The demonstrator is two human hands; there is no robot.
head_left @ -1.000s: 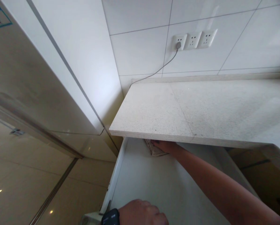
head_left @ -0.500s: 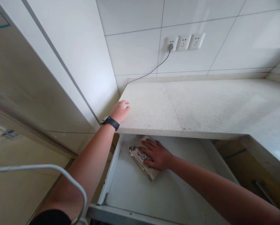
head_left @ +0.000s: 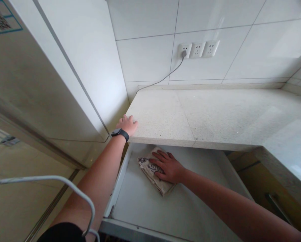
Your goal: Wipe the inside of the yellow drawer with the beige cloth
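The pale, speckled stone countertop [head_left: 216,114] overhangs your pulled-out, white, flat-bottomed drawer [head_left: 140,208]. Inside it lies the folded cream cloth with dark print [head_left: 150,170], beneath your flat, splayed right hand [head_left: 169,167]; your left hand [head_left: 127,125] rests, fingers parted, on the countertop's corner.

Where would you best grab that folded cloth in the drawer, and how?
Probably pinch the cloth by its near corner, coming from the drawer front: it lies flat, and that corner points frontward, uncovered, while the right hand covers much of its right side.
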